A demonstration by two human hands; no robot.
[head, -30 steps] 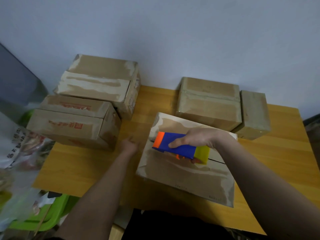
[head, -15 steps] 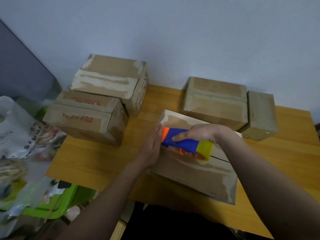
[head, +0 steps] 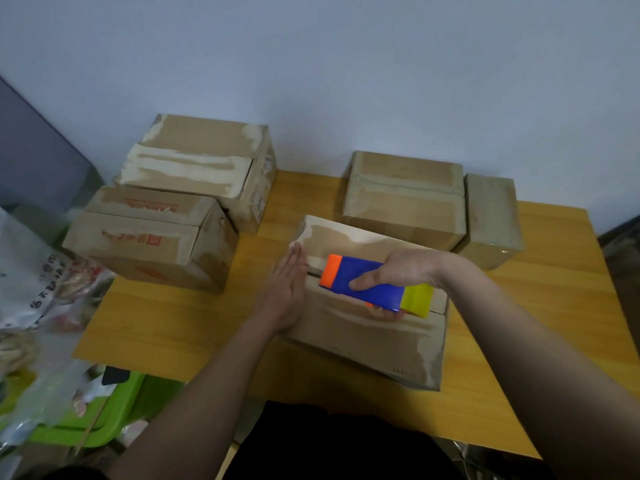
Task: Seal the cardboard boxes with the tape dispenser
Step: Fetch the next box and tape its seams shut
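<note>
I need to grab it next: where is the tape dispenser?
In the head view, the tape dispenser lies atop the nearest box, gripped by the right hand.

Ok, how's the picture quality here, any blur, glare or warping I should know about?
Head view: dim, flat light with no hard glare; the wide lens bows the table edge; the bags at far left are smeared and soft; the tape dispenser and front box read fairly sharp.
</note>
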